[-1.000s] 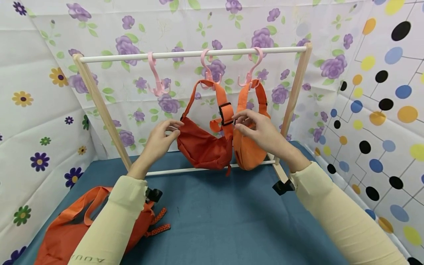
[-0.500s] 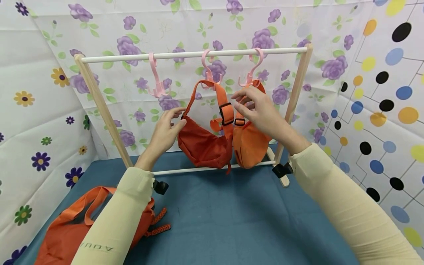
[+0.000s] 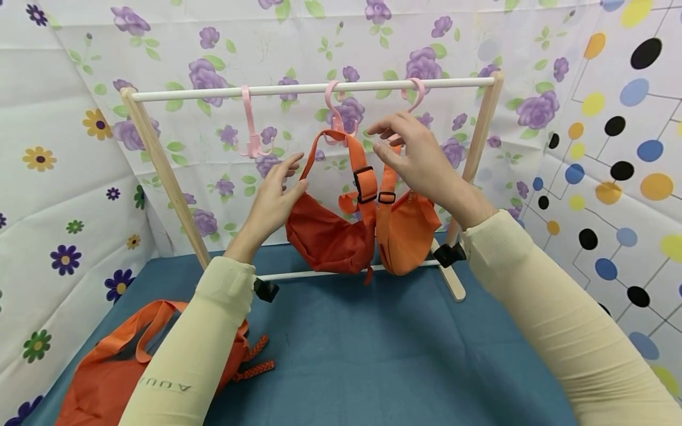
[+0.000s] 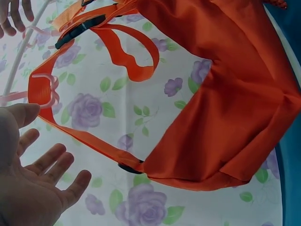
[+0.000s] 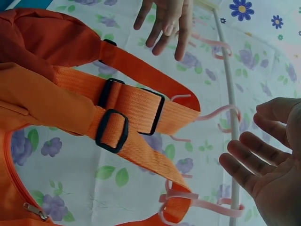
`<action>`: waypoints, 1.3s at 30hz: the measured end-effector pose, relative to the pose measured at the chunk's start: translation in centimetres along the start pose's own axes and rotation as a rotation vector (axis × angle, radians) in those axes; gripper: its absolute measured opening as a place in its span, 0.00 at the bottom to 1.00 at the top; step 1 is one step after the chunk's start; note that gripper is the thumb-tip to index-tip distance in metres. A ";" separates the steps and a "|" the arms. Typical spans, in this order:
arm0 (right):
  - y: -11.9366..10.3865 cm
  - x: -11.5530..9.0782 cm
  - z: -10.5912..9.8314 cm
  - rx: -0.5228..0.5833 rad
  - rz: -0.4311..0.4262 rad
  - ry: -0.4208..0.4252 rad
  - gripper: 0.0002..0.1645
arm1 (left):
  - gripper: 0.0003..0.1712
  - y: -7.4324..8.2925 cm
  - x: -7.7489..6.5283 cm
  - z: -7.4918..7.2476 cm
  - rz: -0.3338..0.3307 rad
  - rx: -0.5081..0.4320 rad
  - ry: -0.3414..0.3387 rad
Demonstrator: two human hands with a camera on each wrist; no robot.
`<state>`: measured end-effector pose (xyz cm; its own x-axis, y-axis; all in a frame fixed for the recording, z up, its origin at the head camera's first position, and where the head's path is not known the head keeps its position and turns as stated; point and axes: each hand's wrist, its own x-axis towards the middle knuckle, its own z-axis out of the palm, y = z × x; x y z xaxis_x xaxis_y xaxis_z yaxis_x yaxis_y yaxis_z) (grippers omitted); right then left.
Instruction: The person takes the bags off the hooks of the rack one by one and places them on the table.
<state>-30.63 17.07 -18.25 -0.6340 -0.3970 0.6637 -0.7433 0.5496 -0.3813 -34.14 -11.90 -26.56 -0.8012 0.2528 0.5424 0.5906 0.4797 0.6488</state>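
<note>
A red-orange waist bag (image 3: 330, 239) hangs by its strap from the middle pink hook (image 3: 331, 103). To its right, an orange waist bag (image 3: 405, 236) hangs from the right pink hook (image 3: 421, 92). My left hand (image 3: 270, 198), fingers spread and holding nothing, is beside the left end of the red-orange bag's strap. The left wrist view shows its palm open near that strap (image 4: 101, 146). My right hand (image 3: 418, 154) is raised in front of the right hook, hiding its lower part. In the right wrist view its fingers (image 5: 244, 174) are loosely extended, with nothing in them.
A rack with a white rod (image 3: 213, 93) and wooden legs (image 3: 165, 177) stands on the blue cloth (image 3: 341, 355). A third pink hook (image 3: 249, 118) hangs bare at left. An orange bag with handles (image 3: 101, 378) lies front left, partly behind my left sleeve.
My right hand has risen from the orange bag's front to the level of its hook. My left hand has moved slightly up and right. Both bags stay hanging.
</note>
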 end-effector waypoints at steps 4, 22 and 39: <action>-0.2 0.5 -0.2 -0.026 -0.002 -0.016 0.17 | 0.32 0.3 0.4 0.1 0.005 -0.001 0.010; -1.0 4.2 -1.5 -0.187 0.053 -0.100 0.27 | 0.35 1.2 2.7 0.2 -0.051 0.055 -0.007; -1.9 7.3 0.0 -0.169 0.139 -0.095 0.31 | 0.39 1.5 5.5 0.7 -0.098 0.069 -0.040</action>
<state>-33.86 13.16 -12.70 -0.7511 -0.3714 0.5458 -0.6060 0.7159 -0.3468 -37.72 -9.17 -23.00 -0.8586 0.2344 0.4560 0.5026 0.5603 0.6584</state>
